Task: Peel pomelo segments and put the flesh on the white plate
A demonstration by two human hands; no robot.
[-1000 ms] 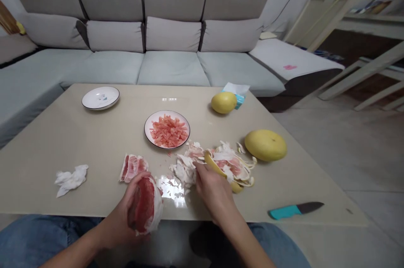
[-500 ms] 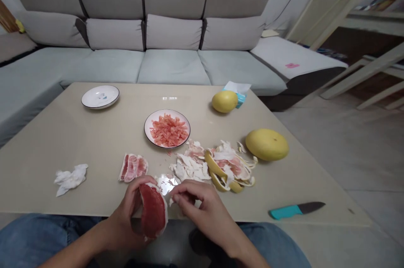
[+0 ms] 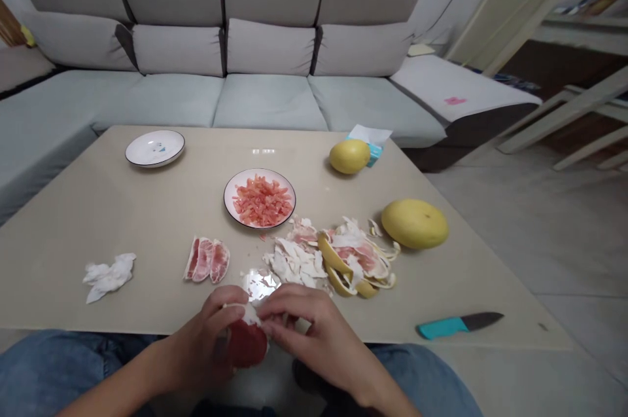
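Note:
My left hand (image 3: 203, 338) is wrapped round a peeled chunk of red pomelo (image 3: 248, 344) at the table's near edge. White pith covers its upper side. My right hand (image 3: 307, 332) pinches the pith at the chunk's right side, its fingertips close to those of the left. Just beyond lie several pomelo segments (image 3: 207, 260) with their skin on. A heap of peel and pith (image 3: 343, 260) spreads to the right of them. Behind it stands a plate (image 3: 230, 209) piled with loose pomelo pulp (image 3: 262, 201).
Two whole yellow pomelos, one near (image 3: 415, 224) and one farther back (image 3: 349, 156), sit at the right, the latter by a tissue box (image 3: 375, 154). A knife (image 3: 458, 325) lies at the near right edge. Crumpled tissue (image 3: 110, 276) and another plate (image 3: 156, 148) are at the left.
My right hand has come left onto the pomelo chunk's pith. The left hand has turned the chunk, so more white pith faces up and less red flesh shows.

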